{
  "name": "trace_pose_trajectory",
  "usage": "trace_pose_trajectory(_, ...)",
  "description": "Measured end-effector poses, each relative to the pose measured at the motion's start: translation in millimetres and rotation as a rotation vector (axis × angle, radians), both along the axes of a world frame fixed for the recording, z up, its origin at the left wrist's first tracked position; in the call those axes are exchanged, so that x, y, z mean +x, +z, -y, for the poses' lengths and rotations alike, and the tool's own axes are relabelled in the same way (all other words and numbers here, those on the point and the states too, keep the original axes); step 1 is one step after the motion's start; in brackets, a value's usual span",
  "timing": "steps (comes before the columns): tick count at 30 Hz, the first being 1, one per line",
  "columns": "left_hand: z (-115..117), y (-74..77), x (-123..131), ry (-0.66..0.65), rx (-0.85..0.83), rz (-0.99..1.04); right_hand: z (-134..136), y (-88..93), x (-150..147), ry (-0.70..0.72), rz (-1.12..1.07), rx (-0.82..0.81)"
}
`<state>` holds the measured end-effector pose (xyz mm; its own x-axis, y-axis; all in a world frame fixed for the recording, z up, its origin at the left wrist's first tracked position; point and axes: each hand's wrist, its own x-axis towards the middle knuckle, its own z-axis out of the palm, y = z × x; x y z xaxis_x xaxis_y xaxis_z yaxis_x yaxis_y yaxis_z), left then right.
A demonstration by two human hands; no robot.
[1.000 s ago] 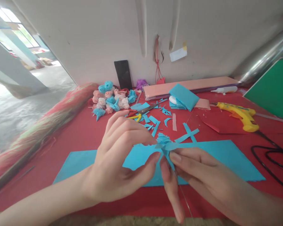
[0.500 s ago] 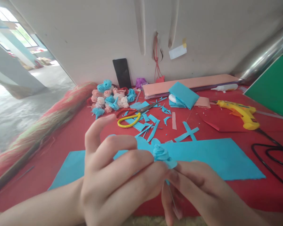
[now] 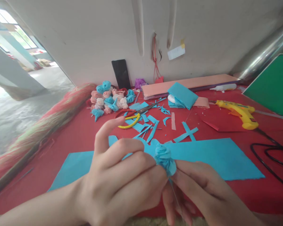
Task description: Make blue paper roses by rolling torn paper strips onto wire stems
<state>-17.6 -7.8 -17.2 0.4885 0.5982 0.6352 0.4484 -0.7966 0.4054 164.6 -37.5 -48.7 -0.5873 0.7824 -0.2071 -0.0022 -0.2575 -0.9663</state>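
A small blue crepe paper flower (image 3: 163, 157) is pinched between both hands near the lower middle, with a thin strand hanging below it. My left hand (image 3: 126, 175) is closed on the flower's left side, its index finger raised and bent. The fingers of my right hand (image 3: 195, 182) press the flower's lower right edge. Behind and beneath them lies a wide blue paper sheet (image 3: 209, 157). Beyond the sheet, scissors (image 3: 132, 121) with red and yellow handles rest among blue paper scraps (image 3: 153, 130).
Rolled paper flowers (image 3: 110, 99) are piled at the back left, before a black phone (image 3: 121, 73). Folded blue paper (image 3: 182, 95) lies by a long pink pack (image 3: 191, 83). A yellow glue gun (image 3: 240, 113) and black cable (image 3: 266, 147) lie right on the red table (image 3: 68, 135).
The flower now shows more of its lower petals between my hands. My left hand has shifted slightly right, its raised index finger too. The camera view has moved a little.
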Motion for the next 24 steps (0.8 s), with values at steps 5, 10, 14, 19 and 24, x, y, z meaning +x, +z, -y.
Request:
trace_pose_trajectory(5, -7.6, 3.5, 1.4, 0.024, 0.363, -0.169, -4.1, 1.2, -2.5, -0.006, -0.072, -0.064)
trace_pose_trajectory(10, -9.3, -3.2, 0.6, 0.031, 0.232, -0.066, -1.2, 4.6, -3.4, -0.024, -0.095, -0.122)
trace_pose_trajectory(14, -6.9, -3.7, 1.1, -0.028, 0.12, -0.013, 1.6, 3.5, -2.7, -0.017, -0.094, -0.136)
trace_pose_trajectory(19, -6.3, -3.6, 2.8, 0.005, 0.138, -0.046, 2.6, -0.1, -2.5, -0.039, -0.092, -0.126)
trace_pose_trajectory(24, -6.1, -6.4, 4.6, 0.019, 0.231, -0.103, 2.9, 2.1, -4.6, -0.023, -0.066, -0.097)
